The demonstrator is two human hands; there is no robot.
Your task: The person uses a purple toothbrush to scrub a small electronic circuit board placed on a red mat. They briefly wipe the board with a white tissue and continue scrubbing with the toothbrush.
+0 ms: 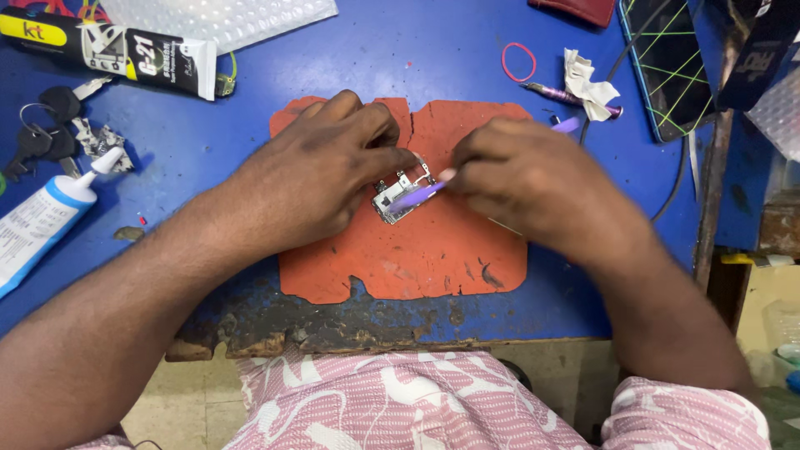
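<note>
A small metal circuit part (395,200) lies on an orange-red rubber mat (417,258) at the middle of a blue bench. My left hand (321,171) presses on the part's left and top edges with its fingertips. My right hand (521,183) grips a thin purple tool (421,195), blurred, whose tip rests across the part. The tool's far end (567,125) sticks out behind my right hand.
A white glue tube (42,221) and keys (37,137) lie at the left. A black tube (108,48) and bubble wrap (225,17) sit at the back left. A red rubber band (518,62), crumpled tissue (586,82), a pen-like tool (550,92) and a phone (671,62) are at the back right.
</note>
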